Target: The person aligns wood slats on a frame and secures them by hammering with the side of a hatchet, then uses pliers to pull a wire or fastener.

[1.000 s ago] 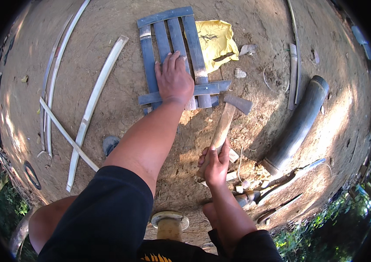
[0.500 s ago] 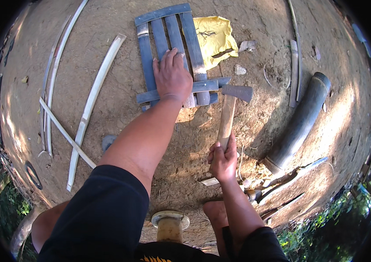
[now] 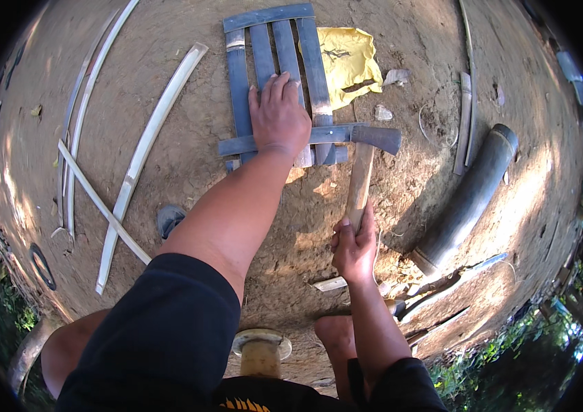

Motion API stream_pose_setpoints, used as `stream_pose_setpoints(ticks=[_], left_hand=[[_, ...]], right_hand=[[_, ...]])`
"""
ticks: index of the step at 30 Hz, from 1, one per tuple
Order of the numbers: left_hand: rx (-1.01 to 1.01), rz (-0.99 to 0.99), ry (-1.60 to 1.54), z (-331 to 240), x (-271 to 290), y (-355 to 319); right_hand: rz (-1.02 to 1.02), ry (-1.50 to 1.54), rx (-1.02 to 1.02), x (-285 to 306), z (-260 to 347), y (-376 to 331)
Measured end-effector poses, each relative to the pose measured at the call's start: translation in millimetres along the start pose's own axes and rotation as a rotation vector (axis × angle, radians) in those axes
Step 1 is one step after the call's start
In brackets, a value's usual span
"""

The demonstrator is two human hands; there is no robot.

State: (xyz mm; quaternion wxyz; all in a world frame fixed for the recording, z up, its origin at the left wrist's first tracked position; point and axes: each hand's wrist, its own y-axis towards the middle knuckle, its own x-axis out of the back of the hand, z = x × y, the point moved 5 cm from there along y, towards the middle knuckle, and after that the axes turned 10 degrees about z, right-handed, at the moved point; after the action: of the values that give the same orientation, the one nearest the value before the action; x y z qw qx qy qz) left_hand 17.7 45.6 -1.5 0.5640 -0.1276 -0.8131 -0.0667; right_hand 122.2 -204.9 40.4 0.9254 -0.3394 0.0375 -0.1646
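My left hand [image 3: 281,117] lies flat with fingers stretched out on a frame of dark bamboo slats [image 3: 238,79], pressing on its middle slats. A strip [image 3: 236,145] crosses the slats at the near end, just beyond my left wrist. Another crosspiece [image 3: 271,16] spans the far end. My right hand [image 3: 356,250] is closed around the wooden handle of a hatchet [image 3: 360,180]. The hatchet's dark metal head points away from me, at the right end of the near strip, overlapping it in the picture; whether they touch I cannot tell.
Right of the frame lies a crumpled yellow sheet [image 3: 352,60] with thin dark pieces on it. A thick dark bamboo length [image 3: 468,200] and a long-bladed tool [image 3: 452,285] lie to the right. Long split strips [image 3: 146,161] lie left. A flanged, pale cylinder [image 3: 262,358] stands near me.
The view has shifted and turned slightly. The hatchet head has moved a little away from me, over the end of the near strip. My left hand stays on the slats.
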Motion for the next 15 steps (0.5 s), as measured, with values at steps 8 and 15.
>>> stream_pose_setpoints(ticks=[8,15], left_hand=[[0.02,0.016,-0.004,3,3,1],[0.016,0.026,-0.011,0,1,2]], right_hand=[[0.002,-0.669,0.204,20,16,-8],[0.147,-0.849,0.312,24,65,-6]])
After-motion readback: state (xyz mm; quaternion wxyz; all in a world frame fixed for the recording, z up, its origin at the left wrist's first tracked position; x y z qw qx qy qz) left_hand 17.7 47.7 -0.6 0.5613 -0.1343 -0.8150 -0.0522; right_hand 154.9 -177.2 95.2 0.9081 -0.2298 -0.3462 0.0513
